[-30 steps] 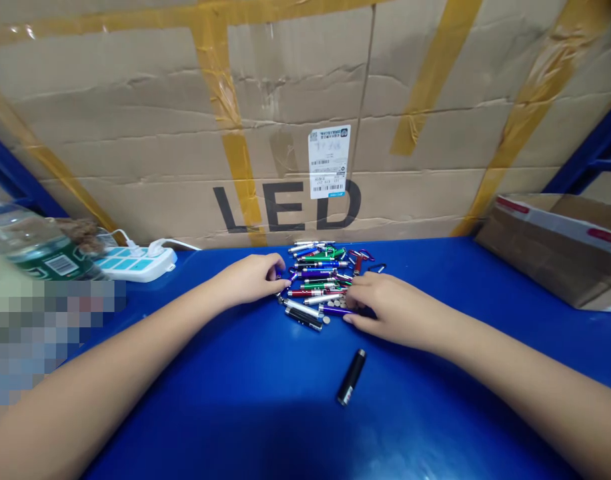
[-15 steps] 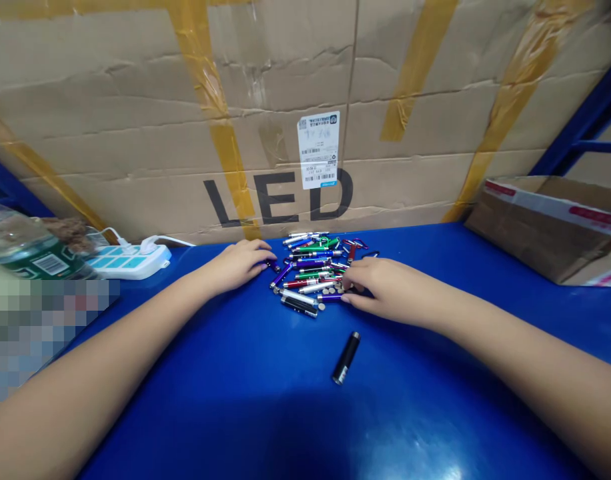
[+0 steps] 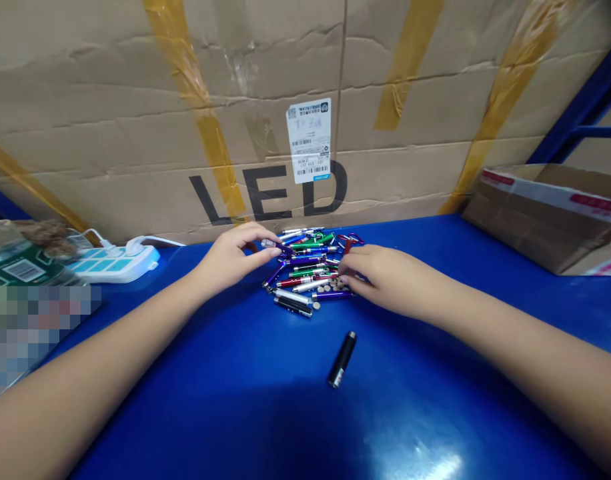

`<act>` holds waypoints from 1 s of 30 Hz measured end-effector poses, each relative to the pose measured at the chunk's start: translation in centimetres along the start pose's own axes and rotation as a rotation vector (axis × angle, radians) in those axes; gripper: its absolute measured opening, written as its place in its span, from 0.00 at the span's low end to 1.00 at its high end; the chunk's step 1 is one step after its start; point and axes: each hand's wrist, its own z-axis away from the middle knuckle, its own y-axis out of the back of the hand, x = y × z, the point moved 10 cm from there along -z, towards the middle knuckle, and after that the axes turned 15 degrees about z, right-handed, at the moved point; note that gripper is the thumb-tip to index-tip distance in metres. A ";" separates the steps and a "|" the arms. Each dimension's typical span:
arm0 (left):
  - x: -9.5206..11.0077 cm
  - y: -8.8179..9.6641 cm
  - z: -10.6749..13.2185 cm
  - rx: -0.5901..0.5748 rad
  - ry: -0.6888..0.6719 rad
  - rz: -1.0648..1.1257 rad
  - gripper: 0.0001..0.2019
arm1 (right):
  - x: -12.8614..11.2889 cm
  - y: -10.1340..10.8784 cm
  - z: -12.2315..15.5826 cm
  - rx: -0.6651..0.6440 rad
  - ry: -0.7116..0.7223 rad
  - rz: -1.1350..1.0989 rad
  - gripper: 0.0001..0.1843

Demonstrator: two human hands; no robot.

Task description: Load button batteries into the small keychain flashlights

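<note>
A heap of small coloured keychain flashlights [image 3: 310, 267] lies on the blue table [image 3: 235, 400], with several tiny round button cells [image 3: 330, 288] at its near side. My left hand [image 3: 233, 257] pinches a purple flashlight [image 3: 278, 247] lifted at the heap's left edge. My right hand [image 3: 385, 277] rests on the table at the heap's right side, fingers curled with the tips by the button cells; what they pinch is hidden. A single black flashlight [image 3: 341, 359] lies apart, nearer to me.
A big taped cardboard box marked LED [image 3: 295, 120] forms a wall behind the heap. A white power strip [image 3: 115, 261] and a plastic bottle [image 3: 20, 263] sit at the left. An open cardboard box [image 3: 545, 213] stands at the right.
My left hand has picked a purple flashlight up off the heap's left edge. My right hand has stayed by the button cells. The view has tilted, so everything sits higher in frame.
</note>
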 end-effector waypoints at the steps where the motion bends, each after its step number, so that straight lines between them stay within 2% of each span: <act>1: 0.4 -0.2 0.0 0.009 0.005 0.061 0.12 | 0.2 -0.3 0.0 -0.008 0.000 -0.009 0.09; 4: 1.1 -1.6 0.4 -0.021 0.072 0.271 0.12 | 0.4 -1.1 -0.2 -0.034 0.021 -0.059 0.09; 7: 2.7 -4.0 1.1 -0.122 0.077 0.425 0.12 | 0.3 -1.5 -0.3 -0.035 0.050 -0.113 0.11; 12: 5.0 -7.2 2.6 -0.278 -0.011 0.265 0.15 | -0.2 -1.8 -0.5 -0.027 0.085 -0.138 0.11; 16: 4.9 -8.8 3.5 -0.354 -0.068 0.251 0.21 | -0.4 -2.1 -0.6 -0.039 0.074 -0.116 0.11; 21: 4.7 -9.1 3.6 -0.358 -0.124 0.226 0.12 | 0.0 -2.3 -0.7 -0.067 0.030 -0.103 0.10; 24: 4.9 -8.7 3.5 -0.321 -0.144 0.204 0.12 | 0.5 -2.0 -0.7 -0.044 0.009 -0.148 0.07; 26: 4.8 -8.3 3.3 -0.270 -0.133 0.208 0.12 | 0.7 -0.9 -0.6 0.024 -0.009 -0.224 0.05; 30: 3.8 -7.5 2.9 -0.164 -0.048 0.201 0.11 | 1.1 2.1 0.0 0.241 -0.090 -0.483 0.08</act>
